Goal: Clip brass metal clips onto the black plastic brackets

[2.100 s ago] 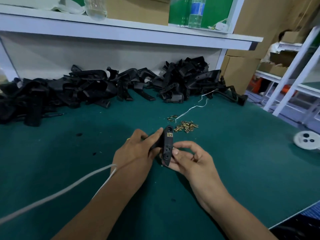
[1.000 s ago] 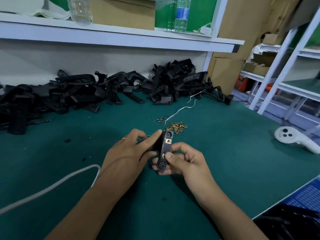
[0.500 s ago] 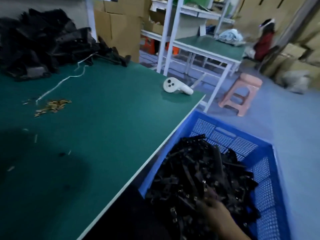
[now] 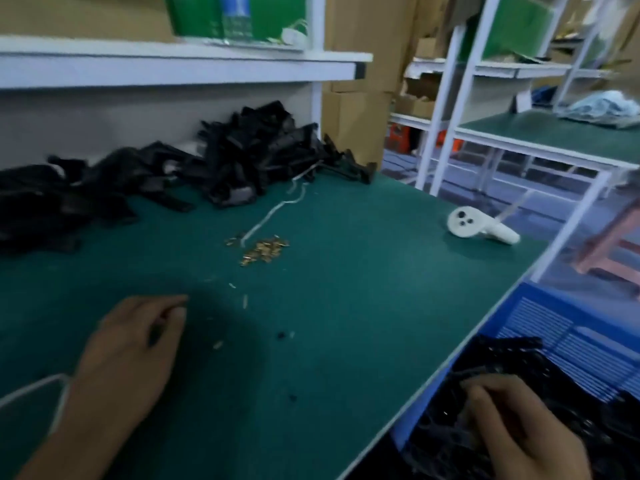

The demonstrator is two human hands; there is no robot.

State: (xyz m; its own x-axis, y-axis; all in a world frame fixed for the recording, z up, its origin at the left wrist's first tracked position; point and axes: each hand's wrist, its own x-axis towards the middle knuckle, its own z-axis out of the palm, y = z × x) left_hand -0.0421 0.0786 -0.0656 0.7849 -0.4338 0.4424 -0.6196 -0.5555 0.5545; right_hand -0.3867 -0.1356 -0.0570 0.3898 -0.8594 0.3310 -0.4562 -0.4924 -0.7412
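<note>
A small heap of brass clips [image 4: 265, 249] lies mid-table on the green mat, with a few stray clips nearer me. Black plastic brackets [image 4: 249, 161] are piled along the back wall. More brackets [image 4: 519, 358] fill a blue crate [image 4: 554, 327] beside the table at the lower right. My left hand [image 4: 135, 348] rests on the mat with loosely curled fingers and holds nothing. My right hand [image 4: 512, 420] hovers over the brackets in the crate, fingers relaxed; I see nothing gripped. The frame is blurred.
A white controller [image 4: 481, 226] lies near the table's right edge. A thin white cord [image 4: 273, 213] runs from the back pile toward the clips. A white cable [image 4: 34, 389] hangs at my left wrist. A pink stool [image 4: 613, 244] and white shelving stand to the right.
The clipped bracket both hands held a second ago is gone from them. My right hand went into the crate; the view has swung back toward the table, and my left hand is in view again.
</note>
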